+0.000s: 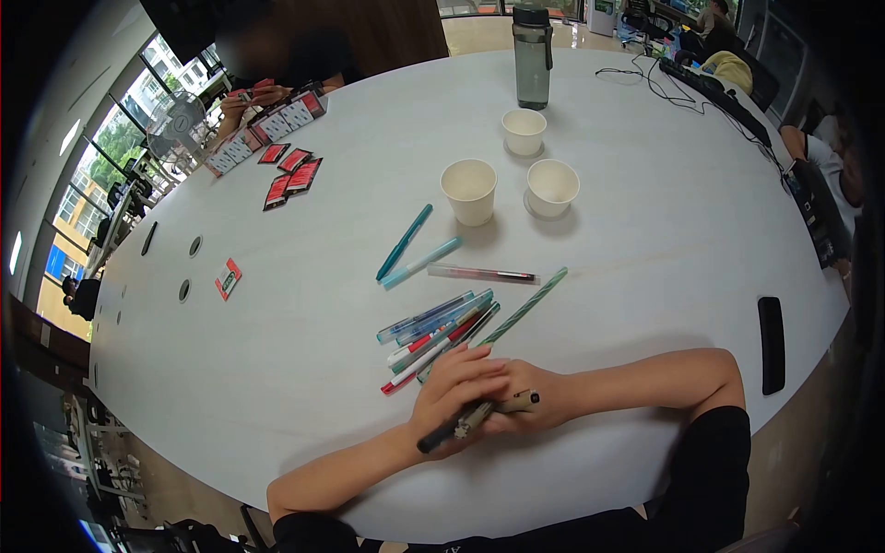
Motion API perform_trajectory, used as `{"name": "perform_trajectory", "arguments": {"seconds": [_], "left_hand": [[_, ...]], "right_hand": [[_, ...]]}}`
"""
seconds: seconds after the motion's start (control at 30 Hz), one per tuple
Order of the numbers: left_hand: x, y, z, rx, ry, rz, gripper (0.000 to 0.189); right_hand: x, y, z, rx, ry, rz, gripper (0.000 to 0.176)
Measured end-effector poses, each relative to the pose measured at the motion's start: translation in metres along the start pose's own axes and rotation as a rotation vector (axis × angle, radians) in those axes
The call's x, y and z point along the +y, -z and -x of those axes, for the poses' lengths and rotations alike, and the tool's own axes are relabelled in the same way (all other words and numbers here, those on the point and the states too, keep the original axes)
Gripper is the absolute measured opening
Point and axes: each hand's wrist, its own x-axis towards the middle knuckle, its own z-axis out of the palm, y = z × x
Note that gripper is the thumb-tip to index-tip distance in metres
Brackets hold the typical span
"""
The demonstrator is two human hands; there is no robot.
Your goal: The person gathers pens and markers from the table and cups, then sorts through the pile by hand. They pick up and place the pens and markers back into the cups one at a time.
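My left hand (454, 392) and my right hand (527, 392) are closed together near the front edge of the table, the left fingers lying over the right ones. A black pen (441, 433) and a beige-grey pen (518, 402) stick out from between them. How the fingers divide the pens is partly hidden. Just beyond the hands lies a loose pile of several pens, with blue pens (442, 313) on top and a red-and-white pen (419, 348) below. A green striped pencil-like stick (530, 304) slants out from the hands' far side.
Farther off lie a teal pen (406, 241), a light blue pen (420, 263) and a clear pen (484, 274). Three paper cups (468, 194) and a water bottle (532, 64) stand beyond. Red packets (293, 175) lie near another person's hands (235, 106). A black case (772, 346) lies right.
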Motion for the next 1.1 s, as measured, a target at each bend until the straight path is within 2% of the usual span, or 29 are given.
{"name": "perform_trajectory", "arguments": {"seconds": [0.07, 0.2, 0.3, 0.37, 0.47, 0.53, 0.57, 0.63, 0.7, 0.77, 0.83, 0.93, 1.1], "left_hand": [[-0.005, -0.002, 0.001, 0.017, 0.016, 0.0, 0.054], [-0.007, -0.002, 0.001, 0.009, -0.011, -0.042, 0.059], [-0.009, -0.005, 0.004, -0.014, -0.052, -0.117, 0.07], [-0.008, -0.006, 0.007, -0.008, -0.007, -0.035, 0.084], [-0.012, -0.008, 0.011, -0.026, 0.078, 0.043, 0.103], [-0.014, -0.004, 0.011, -0.081, 0.098, 0.011, 0.114], [-0.015, -0.005, 0.01, -0.085, 0.098, 0.003, 0.112], [-0.016, -0.004, 0.007, -0.092, 0.095, -0.02, 0.109], [-0.015, -0.006, 0.006, -0.106, 0.103, -0.028, 0.107], [-0.014, -0.008, 0.005, -0.113, 0.115, -0.024, 0.104], [-0.012, -0.007, 0.004, -0.125, 0.136, -0.018, 0.102], [-0.011, -0.008, 0.001, -0.133, 0.148, -0.045, 0.098], [-0.011, -0.009, 0.0, -0.127, 0.178, -0.012, 0.095]], "right_hand": [[-0.005, 0.0, -0.002, 0.043, -0.051, -0.022, 0.021], [-0.005, -0.002, -0.002, 0.096, -0.035, -0.04, 0.025], [-0.007, -0.002, -0.003, 0.114, -0.012, -0.054, 0.025], [-0.009, -0.002, -0.005, 0.156, 0.018, -0.114, 0.024], [-0.015, 0.004, -0.004, 0.165, -0.113, -0.145, 0.019], [-0.01, 0.017, -0.005, 0.26, -0.032, -0.146, 0.013], [-0.008, 0.027, -0.008, 0.305, 0.012, -0.143, 0.012], [-0.007, 0.049, -0.012, 0.488, -0.257, -0.217, 0.014], [0.009, 0.082, -0.024, 0.756, 0.038, -0.264, 0.017], [0.014, 0.117, -0.039, 1.0, 0.153, -0.104, 0.023], [0.037, 0.153, -0.038, 1.09, 0.098, -0.043, 0.025], [0.057, 0.177, -0.035, 1.08, -0.127, 0.095, 0.024], [0.079, 0.177, -0.031, 1.067, -0.181, 0.041, 0.024]]}}
